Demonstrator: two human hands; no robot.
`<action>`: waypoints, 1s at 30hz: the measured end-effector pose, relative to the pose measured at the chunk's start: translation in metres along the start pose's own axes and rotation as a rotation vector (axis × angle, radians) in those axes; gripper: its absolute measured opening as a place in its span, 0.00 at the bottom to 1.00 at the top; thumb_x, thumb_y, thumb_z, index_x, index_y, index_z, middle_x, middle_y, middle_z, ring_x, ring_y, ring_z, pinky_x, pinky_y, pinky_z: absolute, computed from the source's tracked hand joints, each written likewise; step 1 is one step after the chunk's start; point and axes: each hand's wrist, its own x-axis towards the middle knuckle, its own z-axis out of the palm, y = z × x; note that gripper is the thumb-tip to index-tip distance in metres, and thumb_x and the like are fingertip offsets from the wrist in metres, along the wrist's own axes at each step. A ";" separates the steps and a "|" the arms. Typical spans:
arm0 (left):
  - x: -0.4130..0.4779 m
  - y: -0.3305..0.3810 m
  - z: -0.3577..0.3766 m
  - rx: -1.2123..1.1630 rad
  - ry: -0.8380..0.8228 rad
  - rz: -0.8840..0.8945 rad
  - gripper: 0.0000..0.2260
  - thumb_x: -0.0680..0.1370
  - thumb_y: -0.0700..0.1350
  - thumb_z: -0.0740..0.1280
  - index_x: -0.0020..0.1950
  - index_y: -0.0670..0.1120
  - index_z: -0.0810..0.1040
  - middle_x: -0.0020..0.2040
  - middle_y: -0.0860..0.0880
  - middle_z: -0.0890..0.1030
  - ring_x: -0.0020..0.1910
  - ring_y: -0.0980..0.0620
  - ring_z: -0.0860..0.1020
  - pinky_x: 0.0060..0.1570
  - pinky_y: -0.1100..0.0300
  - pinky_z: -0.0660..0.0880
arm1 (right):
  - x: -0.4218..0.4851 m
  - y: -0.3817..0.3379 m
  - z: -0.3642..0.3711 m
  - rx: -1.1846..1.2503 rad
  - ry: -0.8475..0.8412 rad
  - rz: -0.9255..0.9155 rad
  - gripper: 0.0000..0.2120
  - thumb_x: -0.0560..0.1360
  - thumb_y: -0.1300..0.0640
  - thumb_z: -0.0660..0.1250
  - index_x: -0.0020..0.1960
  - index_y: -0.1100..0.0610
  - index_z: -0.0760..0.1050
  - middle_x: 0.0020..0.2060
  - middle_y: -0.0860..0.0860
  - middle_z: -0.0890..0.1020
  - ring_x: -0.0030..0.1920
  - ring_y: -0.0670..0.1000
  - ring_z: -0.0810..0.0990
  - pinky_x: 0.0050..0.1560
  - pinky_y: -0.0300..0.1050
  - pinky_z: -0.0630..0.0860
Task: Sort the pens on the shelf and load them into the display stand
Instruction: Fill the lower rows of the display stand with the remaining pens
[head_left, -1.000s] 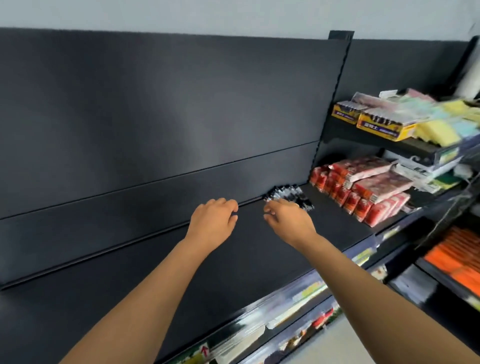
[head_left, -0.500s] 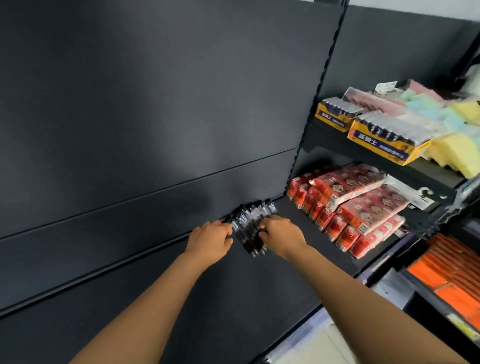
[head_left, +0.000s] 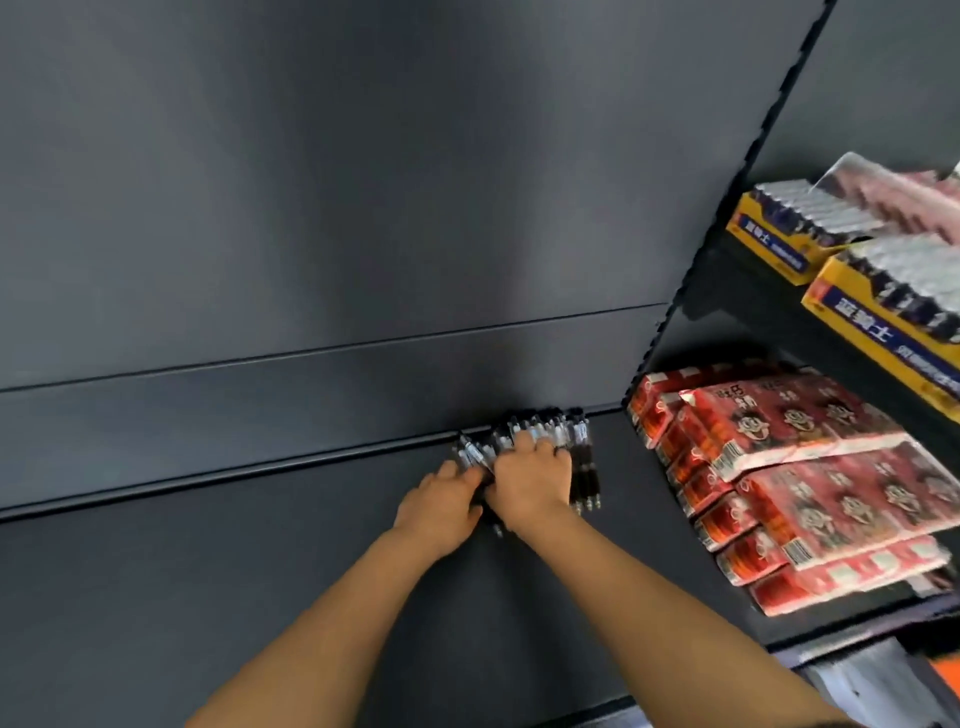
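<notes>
Many pens (head_left: 545, 431) are heaped loosely at the middle of the frame, at the back of the shelf (head_left: 260, 571) where it meets the back panel (head_left: 363, 208); the panel is judged to serve as a stop against rolling. The right grip (head_left: 530, 480) is laid over the heap, fingers curled onto the barrels and clasping them, seemingly to gather a bundle. The left grip (head_left: 441, 501) is set against the heap's left edge. Its fingertips are hidden, so clasping cannot be told from mere pushing. Red packs (head_left: 805, 467) are stacked near, at the right. No display stand is seen.
</notes>
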 end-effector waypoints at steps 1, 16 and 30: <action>-0.001 0.002 0.002 -0.017 -0.002 -0.020 0.19 0.80 0.50 0.59 0.71 0.51 0.63 0.62 0.45 0.67 0.61 0.43 0.70 0.57 0.49 0.73 | 0.001 0.002 -0.001 0.039 0.014 -0.012 0.19 0.77 0.49 0.61 0.63 0.57 0.73 0.64 0.56 0.69 0.64 0.59 0.69 0.60 0.53 0.68; 0.012 0.047 0.011 -0.156 0.141 -0.382 0.24 0.75 0.54 0.63 0.67 0.48 0.59 0.62 0.44 0.65 0.59 0.41 0.70 0.50 0.49 0.71 | -0.007 0.029 -0.011 0.373 0.074 -0.064 0.13 0.81 0.54 0.53 0.61 0.59 0.68 0.52 0.57 0.81 0.49 0.59 0.80 0.38 0.46 0.69; 0.002 0.044 0.019 0.002 0.160 -0.417 0.23 0.77 0.41 0.63 0.70 0.47 0.60 0.61 0.42 0.65 0.57 0.42 0.71 0.48 0.52 0.74 | -0.008 0.032 -0.009 0.456 0.037 -0.139 0.12 0.81 0.54 0.54 0.61 0.59 0.68 0.49 0.57 0.80 0.46 0.58 0.80 0.37 0.46 0.72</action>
